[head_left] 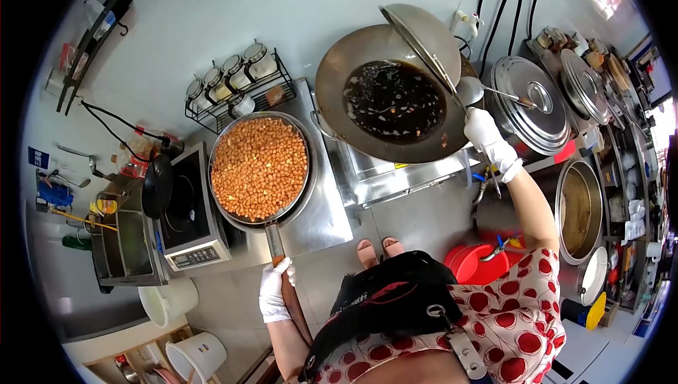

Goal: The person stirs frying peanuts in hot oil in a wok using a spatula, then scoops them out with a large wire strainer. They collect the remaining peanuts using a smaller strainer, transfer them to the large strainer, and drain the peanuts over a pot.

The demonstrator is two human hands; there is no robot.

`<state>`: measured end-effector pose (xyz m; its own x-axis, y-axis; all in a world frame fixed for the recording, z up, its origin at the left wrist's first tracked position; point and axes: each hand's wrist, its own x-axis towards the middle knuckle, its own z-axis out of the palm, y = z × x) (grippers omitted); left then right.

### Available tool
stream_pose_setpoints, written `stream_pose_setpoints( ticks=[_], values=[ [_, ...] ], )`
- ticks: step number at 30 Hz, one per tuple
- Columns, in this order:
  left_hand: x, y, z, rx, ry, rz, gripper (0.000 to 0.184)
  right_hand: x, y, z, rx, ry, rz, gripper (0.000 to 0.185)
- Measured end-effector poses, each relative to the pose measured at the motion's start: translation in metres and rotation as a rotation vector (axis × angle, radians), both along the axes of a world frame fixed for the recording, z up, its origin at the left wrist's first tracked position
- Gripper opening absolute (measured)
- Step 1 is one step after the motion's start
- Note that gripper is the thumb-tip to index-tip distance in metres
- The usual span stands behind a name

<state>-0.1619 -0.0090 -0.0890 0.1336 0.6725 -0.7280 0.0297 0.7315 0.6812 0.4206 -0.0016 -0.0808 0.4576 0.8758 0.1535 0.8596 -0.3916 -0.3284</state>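
Observation:
My left hand [274,291], in a white glove, is closed round the wooden handle [289,292] of a wide round strainer [308,172]. Reddish-brown peanuts [258,168] fill the strainer, which rests over a metal pan on the steel counter. My right hand [490,140], also gloved, grips the long handle of a large round skimmer [431,27]. This skimmer is tilted up over the right side of a big wok [332,112]. Dark oil [392,101] lies in the wok with a few bits floating. A ladle [472,91] sits beside the wok's right rim.
A rack of jars [233,77] stands behind the peanuts. At left are an induction cooker [185,225] and a sink [131,243]. A lidded steel pot [530,101] is right of the wok, and a red bucket [477,262] stands on the floor below.

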Motion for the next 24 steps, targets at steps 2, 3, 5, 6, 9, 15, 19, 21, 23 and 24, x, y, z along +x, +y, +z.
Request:
stream_pose_setpoints(
  ticks=[2, 3, 5, 6, 9, 15, 19, 21, 23, 24],
  values=[
    [-0.001, 0.0, -0.001, 0.002, 0.008, -0.01, 0.018, -0.002, 0.0, -0.005, -0.07, -0.002, -0.024, 0.015],
    [-0.001, 0.0, -0.004, -0.001, 0.01, -0.012, 0.019, -0.003, -0.001, -0.008, -0.131, 0.088, -0.044, 0.016],
    [-0.003, -0.001, -0.007, 0.004, -0.007, 0.003, 0.018, -0.018, -0.011, 0.004, -0.233, 0.321, -0.084, 0.016],
    [-0.001, 0.0, -0.005, 0.0, -0.01, 0.014, 0.016, -0.029, -0.018, 0.014, -0.27, 0.461, -0.115, 0.015],
    [0.002, 0.0, -0.001, -0.002, -0.01, 0.027, 0.015, -0.057, -0.033, 0.017, -0.244, 0.905, -0.225, 0.01],
    [0.003, -0.001, -0.002, 0.0, 0.009, 0.029, 0.017, -0.11, -0.017, 0.011, -0.148, 1.523, -0.156, 0.011],
    [0.001, 0.0, -0.005, 0.002, 0.03, 0.024, 0.017, -0.124, -0.003, -0.011, -0.044, 1.962, -0.043, 0.004],
    [0.001, 0.0, -0.005, 0.002, 0.029, 0.028, 0.017, -0.13, 0.001, -0.008, -0.024, 1.912, -0.036, 0.003],
    [0.0, -0.001, -0.006, 0.004, 0.032, 0.03, 0.017, -0.132, 0.006, -0.003, -0.027, 1.901, -0.027, 0.004],
    [-0.001, -0.001, -0.008, 0.005, 0.037, 0.031, 0.017, -0.134, 0.008, 0.0, -0.036, 1.873, -0.049, 0.005]
  ],
)
